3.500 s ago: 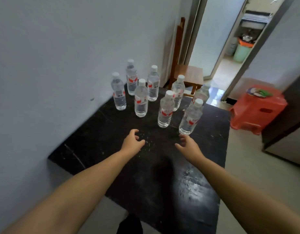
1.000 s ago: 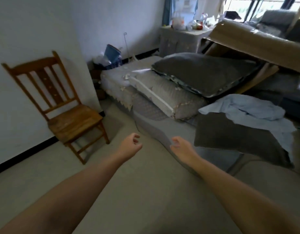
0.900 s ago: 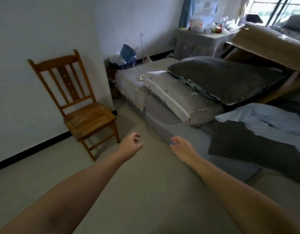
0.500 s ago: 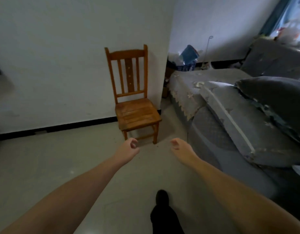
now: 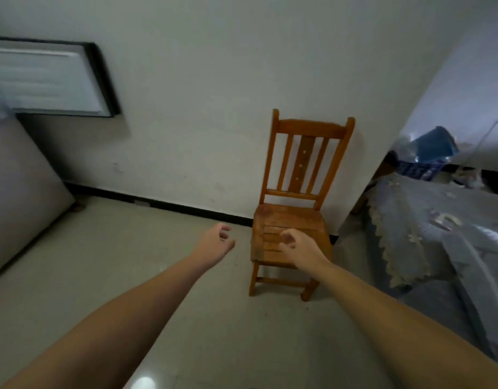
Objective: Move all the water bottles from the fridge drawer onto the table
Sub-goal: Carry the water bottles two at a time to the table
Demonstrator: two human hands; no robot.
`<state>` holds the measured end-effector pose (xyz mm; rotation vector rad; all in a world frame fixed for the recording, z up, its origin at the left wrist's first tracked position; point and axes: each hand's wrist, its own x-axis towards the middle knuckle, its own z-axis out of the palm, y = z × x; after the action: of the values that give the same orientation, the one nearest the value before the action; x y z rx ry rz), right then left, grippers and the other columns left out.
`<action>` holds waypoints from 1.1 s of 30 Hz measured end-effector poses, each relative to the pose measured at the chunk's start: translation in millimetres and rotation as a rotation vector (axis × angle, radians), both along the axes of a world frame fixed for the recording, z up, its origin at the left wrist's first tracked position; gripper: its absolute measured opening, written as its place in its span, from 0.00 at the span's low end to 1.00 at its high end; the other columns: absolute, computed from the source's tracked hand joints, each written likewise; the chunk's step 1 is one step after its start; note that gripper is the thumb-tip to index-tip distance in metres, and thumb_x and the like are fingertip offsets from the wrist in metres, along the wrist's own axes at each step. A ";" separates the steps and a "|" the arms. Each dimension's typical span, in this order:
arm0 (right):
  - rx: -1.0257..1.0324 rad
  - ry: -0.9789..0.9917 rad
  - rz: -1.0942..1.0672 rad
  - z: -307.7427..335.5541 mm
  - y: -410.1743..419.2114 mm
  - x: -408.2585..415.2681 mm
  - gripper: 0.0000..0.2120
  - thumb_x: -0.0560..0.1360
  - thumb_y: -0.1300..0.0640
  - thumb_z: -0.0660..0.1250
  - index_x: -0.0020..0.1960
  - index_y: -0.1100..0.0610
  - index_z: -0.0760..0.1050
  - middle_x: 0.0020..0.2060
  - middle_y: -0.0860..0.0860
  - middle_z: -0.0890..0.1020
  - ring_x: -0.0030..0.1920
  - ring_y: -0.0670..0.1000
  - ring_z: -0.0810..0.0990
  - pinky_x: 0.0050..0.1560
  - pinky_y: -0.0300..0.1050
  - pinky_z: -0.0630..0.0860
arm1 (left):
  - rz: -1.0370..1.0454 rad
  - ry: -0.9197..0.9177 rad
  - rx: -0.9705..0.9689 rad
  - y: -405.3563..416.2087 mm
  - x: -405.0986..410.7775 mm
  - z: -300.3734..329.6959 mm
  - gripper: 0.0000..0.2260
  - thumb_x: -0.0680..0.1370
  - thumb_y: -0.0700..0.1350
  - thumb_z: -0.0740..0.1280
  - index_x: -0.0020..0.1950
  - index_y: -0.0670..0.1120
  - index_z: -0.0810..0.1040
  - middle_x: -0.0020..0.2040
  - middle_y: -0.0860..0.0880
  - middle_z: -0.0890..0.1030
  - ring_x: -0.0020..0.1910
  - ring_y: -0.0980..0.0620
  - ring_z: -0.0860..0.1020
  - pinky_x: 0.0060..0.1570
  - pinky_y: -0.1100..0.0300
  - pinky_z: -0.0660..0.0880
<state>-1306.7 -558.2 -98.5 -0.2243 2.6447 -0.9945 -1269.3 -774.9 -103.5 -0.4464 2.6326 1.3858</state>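
Empty, loosely curled left hand (image 5: 217, 243) and right hand (image 5: 301, 246) hover before a slatted orange-brown wooden chair (image 5: 294, 209); best to turn toward the fridge with both hands free.

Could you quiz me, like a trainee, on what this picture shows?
1. True or false: the left hand holds a water bottle.
2. What stands against the wall beyond the right hand? A) wooden chair B) red stool C) black table
3. Fill in: an open white door shows at the upper ____ of the view.

Key: 1 false, since both hands are empty with loosely curled fingers; 2 A, the wooden chair; 3 left.
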 end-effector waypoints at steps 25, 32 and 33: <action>-0.014 0.004 0.607 -1.6 -515.8 -222.0 0.16 0.77 0.59 0.64 0.64 0.60 0.73 0.61 0.56 0.77 0.58 0.54 0.77 0.52 0.38 0.68 | 0.678 -0.012 -0.028 -463.0 -111.3 -2.3 0.16 0.75 0.41 0.67 0.62 0.42 0.74 0.50 0.45 0.76 0.45 0.49 0.74 0.43 0.60 0.70; -0.022 -0.006 0.753 -6.1 -642.5 -260.8 0.16 0.78 0.57 0.64 0.64 0.60 0.72 0.61 0.55 0.77 0.59 0.53 0.76 0.56 0.41 0.70 | 0.791 -0.021 -0.009 -556.5 -121.6 -11.7 0.16 0.75 0.41 0.66 0.63 0.42 0.73 0.51 0.47 0.75 0.46 0.50 0.74 0.43 0.62 0.69; -0.019 -0.001 0.773 -5.8 -659.4 -266.6 0.16 0.78 0.57 0.63 0.65 0.60 0.72 0.61 0.55 0.76 0.59 0.53 0.76 0.57 0.42 0.70 | 0.803 -0.024 -0.018 -569.5 -124.2 -12.0 0.16 0.76 0.41 0.66 0.63 0.42 0.73 0.51 0.47 0.75 0.46 0.51 0.74 0.42 0.63 0.69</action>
<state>-1573.4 -1217.6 -104.3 -1.1332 2.2110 -0.7321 -1393.4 -1344.4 -115.5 -1.6340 2.5326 1.4872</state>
